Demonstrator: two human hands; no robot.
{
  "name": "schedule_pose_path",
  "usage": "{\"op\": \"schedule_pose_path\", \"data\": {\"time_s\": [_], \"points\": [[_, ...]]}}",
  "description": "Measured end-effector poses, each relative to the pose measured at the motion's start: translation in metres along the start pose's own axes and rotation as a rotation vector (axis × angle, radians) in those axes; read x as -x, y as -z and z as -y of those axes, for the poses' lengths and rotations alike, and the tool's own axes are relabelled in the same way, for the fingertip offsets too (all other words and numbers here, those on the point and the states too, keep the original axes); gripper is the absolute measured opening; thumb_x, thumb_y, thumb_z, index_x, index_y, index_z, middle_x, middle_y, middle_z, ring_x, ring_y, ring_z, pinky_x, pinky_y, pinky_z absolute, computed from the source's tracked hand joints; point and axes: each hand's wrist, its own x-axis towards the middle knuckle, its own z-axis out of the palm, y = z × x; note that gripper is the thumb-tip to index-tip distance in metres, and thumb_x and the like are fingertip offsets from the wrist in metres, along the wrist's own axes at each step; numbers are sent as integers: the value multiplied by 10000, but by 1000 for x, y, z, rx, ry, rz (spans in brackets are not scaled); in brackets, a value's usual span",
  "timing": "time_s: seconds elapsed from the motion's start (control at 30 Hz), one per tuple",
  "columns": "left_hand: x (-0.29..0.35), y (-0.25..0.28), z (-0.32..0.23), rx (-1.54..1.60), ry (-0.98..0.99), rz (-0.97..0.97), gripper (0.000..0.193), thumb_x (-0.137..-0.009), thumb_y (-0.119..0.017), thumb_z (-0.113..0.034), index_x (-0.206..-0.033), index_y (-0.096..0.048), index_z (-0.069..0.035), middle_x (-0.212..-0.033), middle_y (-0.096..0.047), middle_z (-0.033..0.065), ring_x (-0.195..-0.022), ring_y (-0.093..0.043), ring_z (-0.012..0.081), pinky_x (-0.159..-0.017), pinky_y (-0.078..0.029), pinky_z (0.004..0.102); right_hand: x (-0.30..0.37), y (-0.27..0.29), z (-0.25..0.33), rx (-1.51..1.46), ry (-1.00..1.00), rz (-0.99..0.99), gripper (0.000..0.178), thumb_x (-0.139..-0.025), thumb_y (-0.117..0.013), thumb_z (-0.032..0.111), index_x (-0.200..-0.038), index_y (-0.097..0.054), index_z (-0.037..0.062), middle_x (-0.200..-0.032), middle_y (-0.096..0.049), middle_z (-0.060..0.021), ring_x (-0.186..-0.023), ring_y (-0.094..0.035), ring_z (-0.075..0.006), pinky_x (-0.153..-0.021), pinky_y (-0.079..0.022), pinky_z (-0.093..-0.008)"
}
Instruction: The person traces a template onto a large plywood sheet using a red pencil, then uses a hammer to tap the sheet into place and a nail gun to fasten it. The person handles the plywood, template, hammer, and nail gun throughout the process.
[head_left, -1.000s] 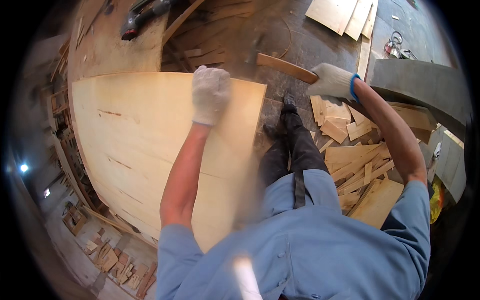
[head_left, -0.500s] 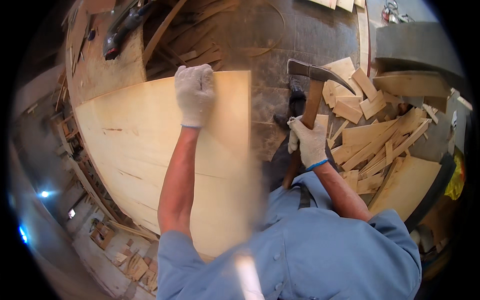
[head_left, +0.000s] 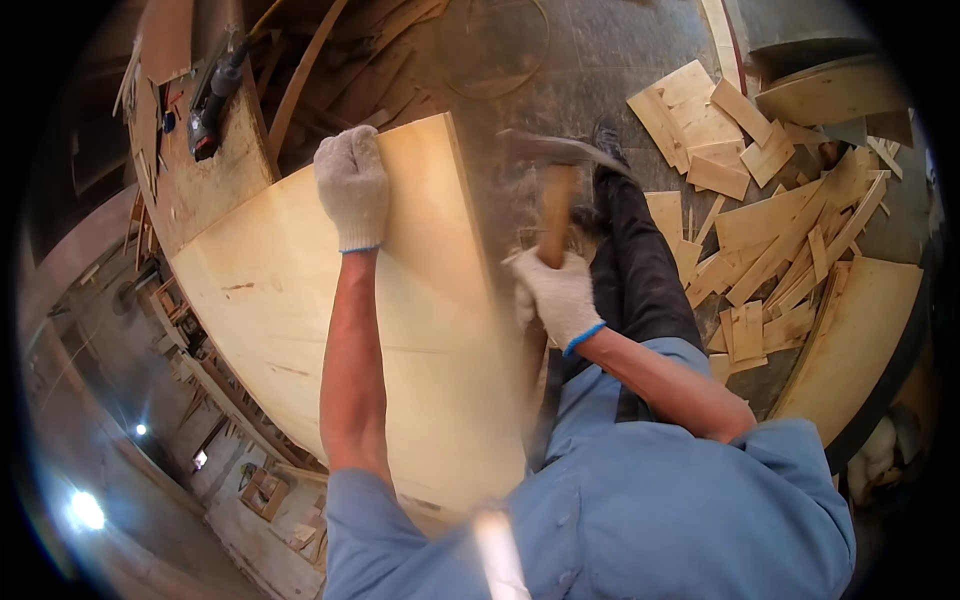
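Note:
My left hand (head_left: 352,188), in a cream knitted glove, is closed over the far edge of a large pale wooden panel (head_left: 330,300), with its fingertips hidden. A hammer (head_left: 557,205) with a wooden handle and a dark head drawn out to a curved point on one side is held in my right hand (head_left: 562,297), gloved alike. My fingers wrap round the handle's middle, just right of the panel's right edge. The hammer head stands away from the panel, slightly smeared by motion, as is the panel's right side.
Loose wooden offcuts (head_left: 790,250) lie heaped on the floor to the right, beside a wide pale board (head_left: 855,345). A dark power tool (head_left: 212,110) rests on a wooden surface (head_left: 225,185) at the far left. Curved strips (head_left: 310,75) lie beyond the panel.
My right hand has carried the hammer left, closer to the panel's edge. The left hand keeps its hold on the far edge. The whole view has turned, bringing my legs further into sight.

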Motion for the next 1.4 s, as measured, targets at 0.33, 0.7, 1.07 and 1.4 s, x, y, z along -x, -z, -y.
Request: {"op": "schedule_pose_path", "data": {"time_s": [0.33,0.7,1.07,1.4], "points": [[3,1,4,56,44,-15,170,-1009,-627,-119,-868,-689,-47,-824,-629,100,-835,-598,308,-803,-483,419,0,11,28,-170,-262,101,267,-959,-736,275,-893,-646,33,-652,-627,-41,-467,-592,-147,-411,-469,-336],[0,5,8,-31,35,57,177,-1043,-603,-121,-943,-707,-20,-888,-663,117,-864,-636,298,-812,-507,387,0,23,35,10,-235,131,255,-935,-759,248,-976,-772,-4,-779,-725,-23,-681,-673,-103,-612,-520,-287],[-8,5,2,-79,101,-127,138,-1030,-590,-105,-949,-681,-41,-907,-670,110,-907,-639,326,-1030,-478,455,-64,62,199,537,-44,488,194,-870,-734,128,-1012,-723,-5,-778,-712,-67,-598,-659,-129,-560,-532,-292],[-11,4,6,-55,211,-81,80,-971,-636,-82,-891,-633,-89,-883,-650,66,-928,-636,303,-1124,-407,503,-165,-13,315,1389,43,505,379,-832,-778,285,-1055,-726,-18,-741,-677,-65,-638,-651,-138,-580,-516,-317]]}}
